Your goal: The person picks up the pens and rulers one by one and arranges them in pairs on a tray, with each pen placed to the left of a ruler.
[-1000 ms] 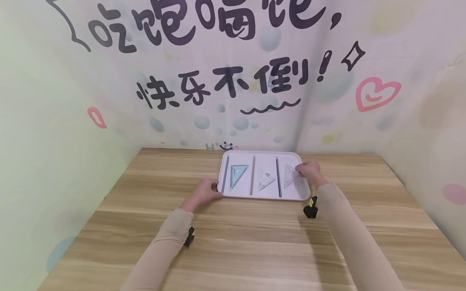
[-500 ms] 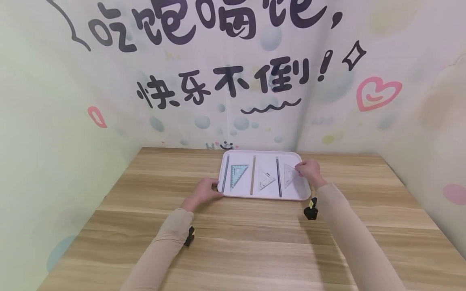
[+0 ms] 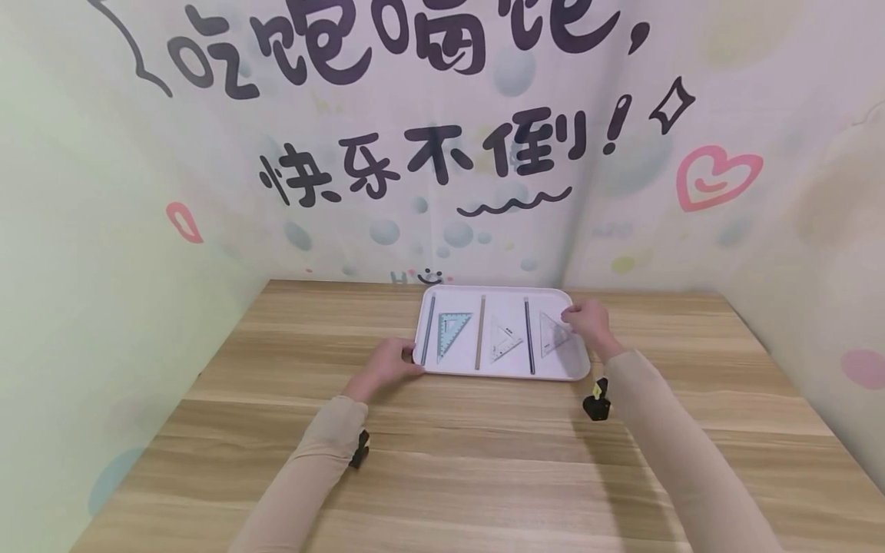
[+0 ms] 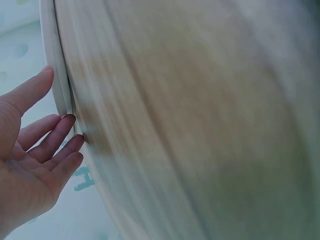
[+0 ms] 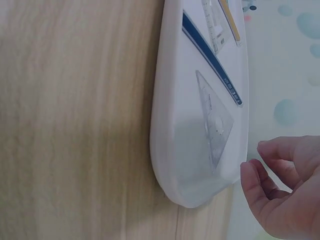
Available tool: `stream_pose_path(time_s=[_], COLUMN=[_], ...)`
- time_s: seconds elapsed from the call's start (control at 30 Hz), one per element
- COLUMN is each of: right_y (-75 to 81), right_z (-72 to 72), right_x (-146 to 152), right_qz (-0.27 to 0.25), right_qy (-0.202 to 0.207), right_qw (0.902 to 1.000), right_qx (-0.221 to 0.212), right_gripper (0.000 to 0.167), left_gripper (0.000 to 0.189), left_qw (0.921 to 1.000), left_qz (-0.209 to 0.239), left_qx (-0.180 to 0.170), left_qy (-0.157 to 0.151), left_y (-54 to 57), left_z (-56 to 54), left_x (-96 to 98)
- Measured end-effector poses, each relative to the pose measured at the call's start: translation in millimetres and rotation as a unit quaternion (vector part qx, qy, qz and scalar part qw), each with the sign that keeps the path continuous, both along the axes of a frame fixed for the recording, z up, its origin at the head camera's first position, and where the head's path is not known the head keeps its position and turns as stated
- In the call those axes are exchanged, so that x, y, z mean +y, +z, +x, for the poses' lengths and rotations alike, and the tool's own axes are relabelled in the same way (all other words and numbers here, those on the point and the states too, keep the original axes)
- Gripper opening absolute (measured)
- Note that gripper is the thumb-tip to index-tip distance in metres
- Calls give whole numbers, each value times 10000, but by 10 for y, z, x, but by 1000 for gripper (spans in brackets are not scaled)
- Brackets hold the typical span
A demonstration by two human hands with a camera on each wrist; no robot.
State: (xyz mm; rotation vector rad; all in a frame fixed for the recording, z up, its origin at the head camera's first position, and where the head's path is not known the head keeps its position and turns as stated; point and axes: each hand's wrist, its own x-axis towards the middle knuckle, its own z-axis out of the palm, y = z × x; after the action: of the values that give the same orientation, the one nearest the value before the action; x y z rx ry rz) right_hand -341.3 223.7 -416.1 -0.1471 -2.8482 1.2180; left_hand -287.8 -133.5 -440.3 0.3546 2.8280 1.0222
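Observation:
Toward the back of the table lies a white tray [image 3: 505,303]. My left hand [image 3: 387,365] holds its near left corner, thumb on one side and fingertips at the other; in the left wrist view the rim [image 4: 54,55] runs up from the thumb. A small clear set square [image 5: 212,132] lies flat in the tray's right section. Beside it my right hand [image 5: 280,187] hovers with fingers loosely bent, a gap between thumb and forefinger and nothing in it. A light-blue set square [image 3: 453,317] lies at the left, another clear one [image 3: 507,349] in the middle.
Three pencils lie in the tray: a blue-grey one [image 3: 429,330] at the left, a yellowish one [image 3: 480,334] in the middle, a dark blue one [image 3: 528,334] right of it. A printed cloth wall [image 3: 373,246] rises right behind the wooden table [image 3: 470,461].
My right hand has let go of the right-hand clear set square, which now lies flat and slightly turned. That wrist has shifted a little right. The left hand and tray stay put.

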Motion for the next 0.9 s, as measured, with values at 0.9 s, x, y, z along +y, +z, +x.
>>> stream_pose_path(time_s=[0.9], right_y=[63], right_z=[170], right_x=[-69], right_qz=[457], right_qy=[935], right_qw=[9945], right_qx=[-83], right_gripper=[68], left_gripper=[18], left_qw=[10000], left_qz=[-72], left_qx=[15], left_qy=[-55], left_y=[18], left_z=[3], left_x=[11])
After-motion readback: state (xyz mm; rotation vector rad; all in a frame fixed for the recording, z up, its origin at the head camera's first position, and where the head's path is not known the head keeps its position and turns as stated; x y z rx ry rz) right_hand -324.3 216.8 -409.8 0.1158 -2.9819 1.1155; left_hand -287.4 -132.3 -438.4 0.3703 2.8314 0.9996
